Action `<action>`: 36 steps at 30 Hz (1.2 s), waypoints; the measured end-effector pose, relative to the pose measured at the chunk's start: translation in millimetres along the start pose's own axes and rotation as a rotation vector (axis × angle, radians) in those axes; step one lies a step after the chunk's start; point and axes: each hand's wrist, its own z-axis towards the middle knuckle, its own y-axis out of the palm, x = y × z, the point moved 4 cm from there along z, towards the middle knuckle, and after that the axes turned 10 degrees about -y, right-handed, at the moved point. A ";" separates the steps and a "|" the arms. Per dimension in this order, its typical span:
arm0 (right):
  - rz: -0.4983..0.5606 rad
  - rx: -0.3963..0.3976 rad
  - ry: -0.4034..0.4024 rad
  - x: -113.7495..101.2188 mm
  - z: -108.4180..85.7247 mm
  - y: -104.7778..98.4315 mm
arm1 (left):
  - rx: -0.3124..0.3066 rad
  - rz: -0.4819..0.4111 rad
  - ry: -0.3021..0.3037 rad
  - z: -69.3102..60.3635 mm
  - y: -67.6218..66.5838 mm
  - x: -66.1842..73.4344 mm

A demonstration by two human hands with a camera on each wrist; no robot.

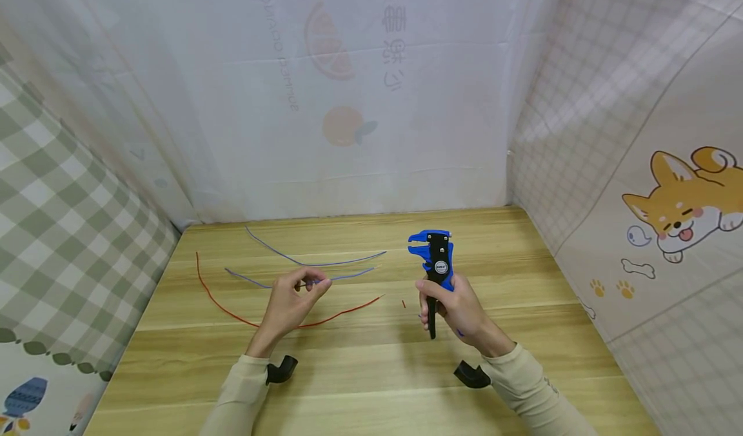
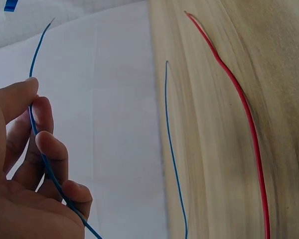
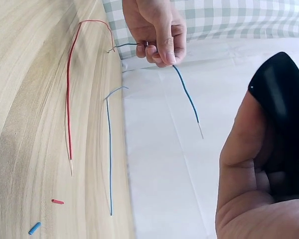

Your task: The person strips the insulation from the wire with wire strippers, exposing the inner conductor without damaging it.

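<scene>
My left hand [image 1: 295,300] pinches a blue wire [image 1: 355,274] between thumb and fingers; in the left wrist view the wire [image 2: 37,55] runs across the curled fingers. Its right end shows a bare, stripped tip in the right wrist view, where the same wire [image 3: 187,93] points away from the left hand [image 3: 159,30]. My right hand [image 1: 458,307] grips the handles of a blue and black wire stripper [image 1: 439,255], held upright with its jaws apart and nothing between them. The stripper stands to the right of the wire's bare end, not touching it.
Behind the held wire, another blue wire [image 1: 313,264] lies on the wooden table [image 1: 348,384]. A red wire [image 1: 348,311] with a bare tip curves nearer the front. Small red [image 3: 58,201] and blue [image 3: 35,228] insulation pieces lie on the table. Curtains surround it at the back and sides.
</scene>
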 end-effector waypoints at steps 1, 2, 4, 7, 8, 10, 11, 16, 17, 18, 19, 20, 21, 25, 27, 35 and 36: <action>0.001 -0.003 -0.002 -0.2 0.0 -0.2 | -0.004 0.000 -0.003 0.1 0.3 -1.1; 0.001 -0.006 -0.006 -0.5 0.1 -0.1 | -0.007 -0.002 -0.006 0.3 0.6 -2.4; 0.001 -0.008 -0.009 -1.1 0.3 -0.1 | -0.012 -0.003 -0.011 0.7 1.4 -4.6; 0.010 -0.009 -0.015 -2.5 0.6 -0.4 | -0.021 -0.004 -0.023 1.5 2.4 -7.4; 0.015 -0.010 -0.019 -3.1 0.9 -0.4 | -0.024 -0.004 -0.028 1.8 2.6 -8.4; 0.028 -0.013 -0.028 -4.2 1.3 -0.6 | -0.033 -0.004 -0.039 2.2 3.1 -10.4; 0.034 -0.015 -0.033 -4.6 1.6 -0.8 | -0.037 -0.003 -0.046 2.4 3.2 -11.4; 0.051 -0.032 -0.054 -6.2 2.1 -0.9 | -0.059 0.024 -0.067 3.4 4.0 -15.8; 0.052 -0.035 -0.056 -6.0 2.1 -1.0 | -0.063 0.032 -0.070 3.5 4.2 -16.6; 0.054 -0.036 -0.058 -6.0 2.0 -1.1 | -0.068 0.043 -0.071 3.6 4.6 -17.4; 0.056 -0.036 -0.058 -5.8 1.9 -1.3 | -0.073 0.054 -0.074 3.6 5.1 -18.3; 0.054 -0.038 -0.060 -5.6 1.7 -1.5 | -0.079 0.063 -0.076 3.5 5.5 -19.1; 0.054 -0.039 -0.061 -5.5 1.6 -1.7 | -0.085 0.074 -0.079 3.4 5.9 -19.9; 0.052 -0.044 -0.060 -4.7 1.2 -2.4 | -0.113 0.100 -0.097 2.5 8.1 -23.2; 0.054 -0.045 -0.060 -4.5 1.0 -2.6 | -0.124 0.107 -0.103 2.1 8.8 -24.5; 0.056 -0.051 -0.079 -4.9 0.9 -2.4 | -0.152 0.137 -0.102 0.7 10.9 -33.2; 0.055 -0.051 -0.080 -4.7 0.8 -2.4 | -0.157 0.137 -0.106 0.9 10.9 -34.0</action>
